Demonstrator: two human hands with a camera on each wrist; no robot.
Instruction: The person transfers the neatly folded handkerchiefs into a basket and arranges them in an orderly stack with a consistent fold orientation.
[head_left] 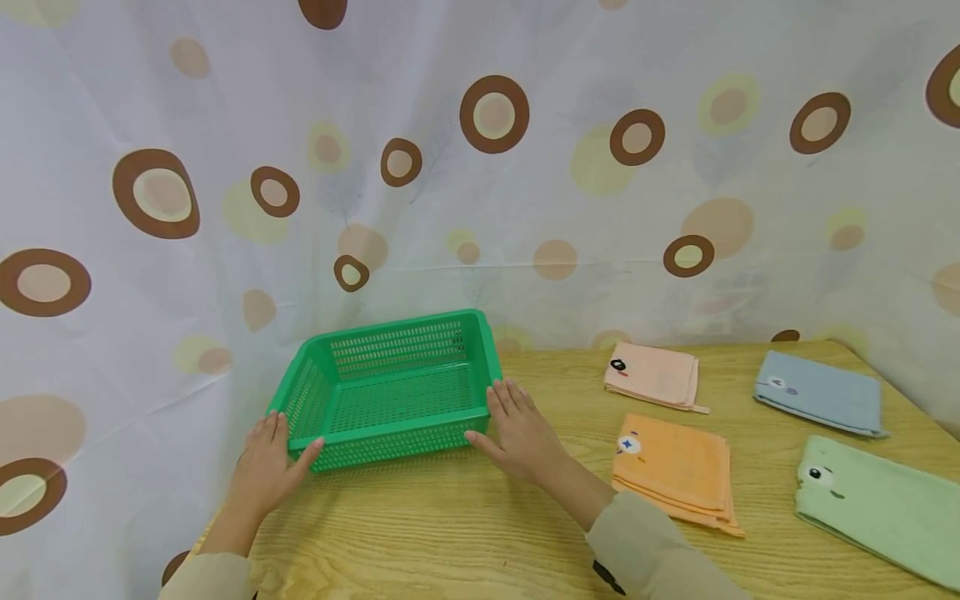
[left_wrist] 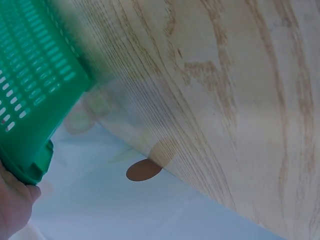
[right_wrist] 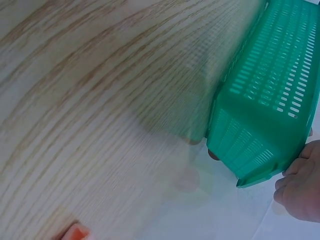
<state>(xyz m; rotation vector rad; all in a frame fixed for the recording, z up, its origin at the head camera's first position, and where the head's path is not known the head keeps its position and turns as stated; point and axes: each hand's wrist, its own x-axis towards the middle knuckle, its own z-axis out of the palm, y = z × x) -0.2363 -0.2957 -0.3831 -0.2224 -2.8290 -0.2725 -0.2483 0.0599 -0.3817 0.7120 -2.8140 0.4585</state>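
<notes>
A green perforated plastic basket [head_left: 405,433] stands on the wooden table [head_left: 420,533] with nothing inside it. My left hand [head_left: 262,471] holds its front left corner, fingers along the side rim and thumb against the front. At the front right corner, my right hand [head_left: 521,433] grips the rim, its thumb lower on the front wall. The left wrist view shows part of the left hand [left_wrist: 15,205] at the basket's rim [left_wrist: 37,167]. In the right wrist view, fingers of the right hand [right_wrist: 302,182] bend against the basket's edge [right_wrist: 260,177].
Folded cloths with small face designs lie at the right: pink [head_left: 652,375], orange [head_left: 675,467], blue [head_left: 817,392] and green [head_left: 877,500]. A white curtain [head_left: 570,217] with brown and beige spots hangs behind the table and at its left.
</notes>
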